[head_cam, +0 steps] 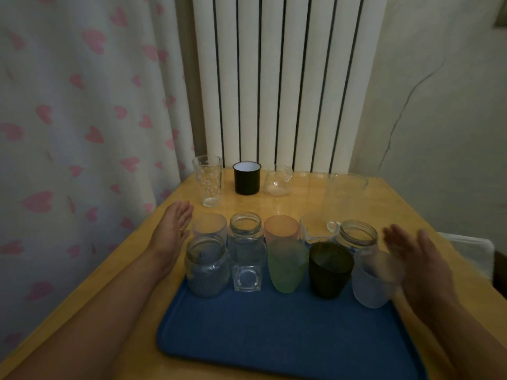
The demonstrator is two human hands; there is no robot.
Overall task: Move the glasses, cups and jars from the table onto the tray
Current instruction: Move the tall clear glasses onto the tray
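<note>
Two empty, open hands (172, 229) (411, 259), right one blurred, flanking vessels apparently on blue tray (274, 333).

No readable text, label, brand, number or sign is to be found: none is shown on the jars (207, 267), the cups (287, 266), the glasses (208, 181), the tray (274, 333) or the tabletop (307, 200).
</note>
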